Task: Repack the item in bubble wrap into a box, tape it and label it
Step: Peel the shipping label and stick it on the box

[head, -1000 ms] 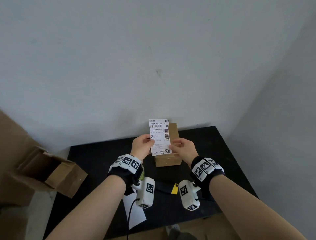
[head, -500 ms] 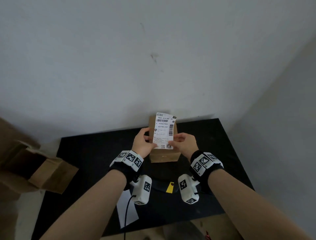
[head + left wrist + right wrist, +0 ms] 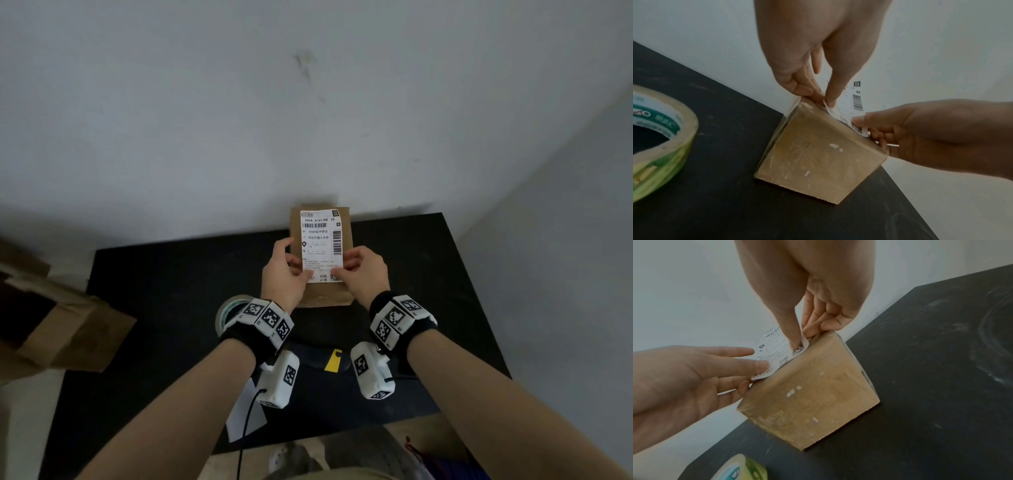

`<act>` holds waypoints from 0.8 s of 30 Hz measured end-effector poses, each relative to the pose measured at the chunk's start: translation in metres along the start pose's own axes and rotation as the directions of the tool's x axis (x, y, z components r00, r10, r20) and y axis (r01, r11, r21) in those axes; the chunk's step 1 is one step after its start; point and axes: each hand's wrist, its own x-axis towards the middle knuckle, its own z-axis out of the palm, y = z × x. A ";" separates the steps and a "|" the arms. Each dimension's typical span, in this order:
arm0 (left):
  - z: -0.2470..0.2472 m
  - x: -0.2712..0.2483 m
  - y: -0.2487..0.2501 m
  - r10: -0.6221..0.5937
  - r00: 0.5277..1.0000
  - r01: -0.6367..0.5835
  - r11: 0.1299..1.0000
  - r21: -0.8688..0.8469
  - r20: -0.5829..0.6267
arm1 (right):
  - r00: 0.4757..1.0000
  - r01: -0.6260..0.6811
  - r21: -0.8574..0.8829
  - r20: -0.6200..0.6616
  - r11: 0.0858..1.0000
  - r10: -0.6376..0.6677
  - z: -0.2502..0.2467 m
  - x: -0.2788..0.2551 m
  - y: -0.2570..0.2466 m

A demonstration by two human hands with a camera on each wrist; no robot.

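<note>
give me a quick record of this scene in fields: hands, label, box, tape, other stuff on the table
left hand: pinches the near left corner of the label
right hand: pinches the near right corner of the label
label: white shipping label, printed side up, lying over the top of the box, near end held
box: closed brown cardboard, clear tape on its edges, standing on the black table
tape roll: left of the box, on the table
white sheet: near table edge
</note>
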 end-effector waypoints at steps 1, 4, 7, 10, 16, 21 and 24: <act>0.000 0.000 0.000 0.002 1.000 -0.002 1.000 -0.004 -0.003 | 1.000 0.005 -0.010 0.000 1.000 -0.005 0.000 0.001 0.000; 0.001 0.002 -0.001 0.011 1.000 -0.011 1.000 -0.002 -0.012 | 1.000 0.024 -0.038 -0.009 0.999 -0.024 0.000 0.001 0.000; 0.002 0.004 -0.001 0.009 1.000 -0.009 1.000 0.010 -0.009 | 0.999 0.031 -0.065 -0.015 0.997 -0.032 0.000 0.001 -0.001; 0.002 0.004 -0.001 0.008 1.000 -0.008 1.000 0.017 0.002 | 0.999 0.036 -0.084 -0.016 0.996 -0.037 0.001 0.001 -0.001; 0.002 0.003 0.000 0.022 1.000 -0.022 0.999 0.046 0.005 | 0.999 0.051 -0.121 -0.013 0.991 -0.053 0.002 0.000 -0.001; 0.004 0.003 0.004 0.043 0.999 -0.042 0.990 0.133 -0.001 | 0.997 0.062 -0.189 -0.038 0.980 -0.071 0.004 0.000 0.000; -0.001 0.004 0.002 0.012 1.000 -0.008 0.985 0.175 -0.020 | 0.993 0.068 -0.245 -0.078 0.967 -0.089 0.002 -0.001 -0.001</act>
